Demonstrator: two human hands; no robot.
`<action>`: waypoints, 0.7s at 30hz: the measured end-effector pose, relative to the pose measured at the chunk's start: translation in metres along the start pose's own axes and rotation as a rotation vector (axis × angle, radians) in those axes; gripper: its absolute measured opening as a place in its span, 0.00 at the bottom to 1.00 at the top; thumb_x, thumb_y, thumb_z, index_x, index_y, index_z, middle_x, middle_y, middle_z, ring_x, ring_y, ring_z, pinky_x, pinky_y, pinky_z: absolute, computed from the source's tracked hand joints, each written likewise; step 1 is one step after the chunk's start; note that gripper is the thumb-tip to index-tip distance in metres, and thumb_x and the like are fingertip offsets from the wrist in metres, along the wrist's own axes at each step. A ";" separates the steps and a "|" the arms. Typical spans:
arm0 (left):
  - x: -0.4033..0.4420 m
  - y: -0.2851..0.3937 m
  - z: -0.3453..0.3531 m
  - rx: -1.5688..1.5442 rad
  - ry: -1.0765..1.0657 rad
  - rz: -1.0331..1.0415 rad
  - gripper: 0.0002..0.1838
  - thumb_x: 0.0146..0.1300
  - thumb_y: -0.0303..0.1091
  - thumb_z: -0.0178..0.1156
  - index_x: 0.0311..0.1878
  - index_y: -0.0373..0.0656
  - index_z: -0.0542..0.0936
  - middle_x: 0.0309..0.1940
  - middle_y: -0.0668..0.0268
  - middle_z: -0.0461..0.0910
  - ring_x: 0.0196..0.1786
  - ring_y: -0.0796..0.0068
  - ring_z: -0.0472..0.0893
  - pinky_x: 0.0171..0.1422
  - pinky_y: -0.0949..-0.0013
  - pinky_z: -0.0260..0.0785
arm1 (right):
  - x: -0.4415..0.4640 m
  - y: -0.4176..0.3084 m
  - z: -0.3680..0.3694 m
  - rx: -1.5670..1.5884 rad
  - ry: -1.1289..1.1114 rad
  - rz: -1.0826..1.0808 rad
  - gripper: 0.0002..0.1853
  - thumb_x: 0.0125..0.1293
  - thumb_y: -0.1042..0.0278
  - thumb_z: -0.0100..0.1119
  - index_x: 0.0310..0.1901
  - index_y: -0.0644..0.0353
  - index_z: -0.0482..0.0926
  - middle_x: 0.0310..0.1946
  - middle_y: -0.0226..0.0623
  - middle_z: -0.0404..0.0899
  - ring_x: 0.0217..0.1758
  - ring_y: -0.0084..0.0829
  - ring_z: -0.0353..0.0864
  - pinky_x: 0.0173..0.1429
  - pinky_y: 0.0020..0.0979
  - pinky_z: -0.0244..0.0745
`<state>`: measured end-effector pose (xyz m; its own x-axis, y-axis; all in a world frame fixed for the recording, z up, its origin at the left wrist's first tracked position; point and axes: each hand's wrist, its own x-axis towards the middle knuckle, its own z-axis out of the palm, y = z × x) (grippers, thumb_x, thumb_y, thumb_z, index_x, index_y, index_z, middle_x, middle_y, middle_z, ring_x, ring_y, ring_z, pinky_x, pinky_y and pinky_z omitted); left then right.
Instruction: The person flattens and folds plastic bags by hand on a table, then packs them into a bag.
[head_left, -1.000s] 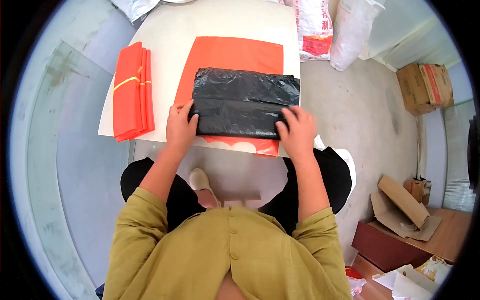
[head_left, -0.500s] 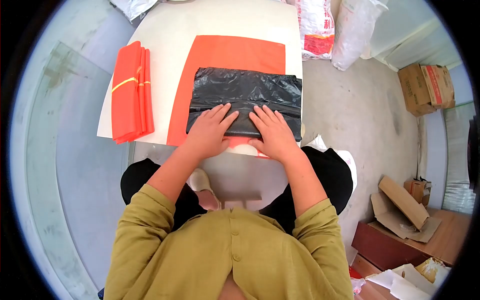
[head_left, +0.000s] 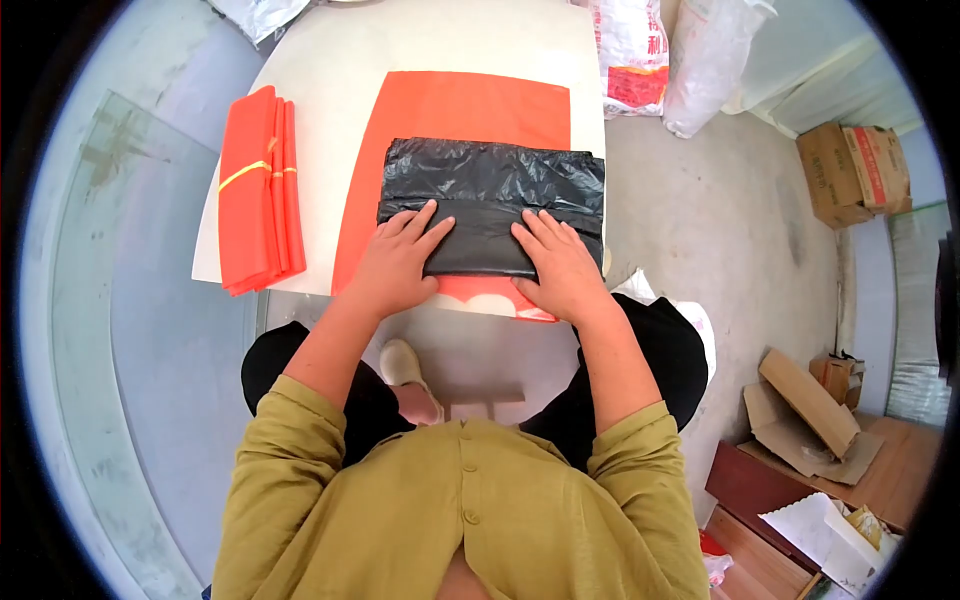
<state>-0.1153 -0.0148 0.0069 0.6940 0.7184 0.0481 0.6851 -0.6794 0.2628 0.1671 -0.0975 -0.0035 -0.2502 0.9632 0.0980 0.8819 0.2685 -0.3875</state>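
Note:
A shiny black plastic bag (head_left: pixel 490 175), folded along its near side, lies over a flat red sheet (head_left: pixel 480 105) on the cream-topped table (head_left: pixel 330 60). My left hand (head_left: pixel 400 260) rests on the near left part of the black plastic with its fingers spread. On the near right part lies my right hand (head_left: pixel 560 265), its fingers apart too. Both thumbs point inward by the near edge, where a red-and-white printed strip (head_left: pixel 485 298) shows. Neither hand grasps anything.
Folded red bundles with yellow bands (head_left: pixel 258 190) lie on the table's left side. Beyond its right edge stand a white-and-red printed sack (head_left: pixel 632 60) and a translucent plastic roll (head_left: pixel 710 60). Cardboard boxes (head_left: pixel 850 180) are at the far right, with flattened cardboard (head_left: pixel 805 420) below.
My hands have moved apart, the left one leftward and the right one slightly rightward, across the black plastic. The folded near part of the plastic looks flatter.

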 end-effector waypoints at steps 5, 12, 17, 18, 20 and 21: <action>-0.001 -0.006 0.002 -0.016 0.001 -0.002 0.47 0.48 0.32 0.66 0.78 0.48 0.72 0.83 0.55 0.64 0.78 0.50 0.67 0.84 0.53 0.60 | -0.007 0.008 -0.002 -0.047 0.005 0.023 0.42 0.58 0.60 0.76 0.75 0.57 0.71 0.80 0.51 0.64 0.84 0.53 0.59 0.86 0.53 0.56; -0.003 -0.010 0.008 0.010 -0.015 0.000 0.45 0.51 0.29 0.64 0.79 0.43 0.70 0.84 0.55 0.62 0.78 0.50 0.66 0.85 0.55 0.59 | -0.011 0.014 -0.006 -0.070 -0.030 0.026 0.42 0.59 0.62 0.72 0.76 0.56 0.70 0.81 0.52 0.62 0.86 0.53 0.56 0.87 0.53 0.54; 0.000 -0.012 0.000 0.088 -0.078 0.018 0.42 0.57 0.29 0.61 0.79 0.43 0.70 0.83 0.54 0.63 0.78 0.52 0.67 0.84 0.55 0.60 | -0.006 0.013 -0.008 -0.148 -0.097 0.038 0.37 0.66 0.61 0.65 0.78 0.54 0.69 0.82 0.50 0.61 0.86 0.51 0.56 0.87 0.51 0.54; 0.002 -0.012 -0.005 0.093 -0.109 0.015 0.41 0.58 0.29 0.60 0.79 0.43 0.70 0.83 0.54 0.63 0.78 0.52 0.67 0.84 0.55 0.60 | -0.004 0.012 -0.011 -0.161 -0.123 0.045 0.36 0.68 0.61 0.64 0.78 0.53 0.69 0.82 0.50 0.61 0.86 0.50 0.56 0.87 0.50 0.54; 0.004 -0.010 -0.015 0.089 -0.165 0.006 0.40 0.59 0.30 0.59 0.79 0.43 0.70 0.83 0.54 0.64 0.78 0.52 0.67 0.84 0.55 0.60 | -0.002 0.011 -0.016 -0.170 -0.168 0.053 0.34 0.71 0.60 0.61 0.78 0.52 0.69 0.83 0.48 0.61 0.86 0.49 0.56 0.86 0.50 0.55; 0.003 -0.008 -0.019 0.079 -0.190 -0.001 0.39 0.60 0.30 0.58 0.79 0.43 0.71 0.82 0.54 0.64 0.78 0.52 0.68 0.84 0.55 0.61 | -0.002 0.011 -0.019 -0.167 -0.188 0.053 0.34 0.72 0.60 0.59 0.79 0.51 0.69 0.83 0.48 0.61 0.86 0.49 0.57 0.86 0.49 0.56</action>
<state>-0.1227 -0.0039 0.0228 0.7177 0.6828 -0.1367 0.6956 -0.6940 0.1859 0.1846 -0.0967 0.0095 -0.2580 0.9613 -0.0970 0.9456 0.2306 -0.2296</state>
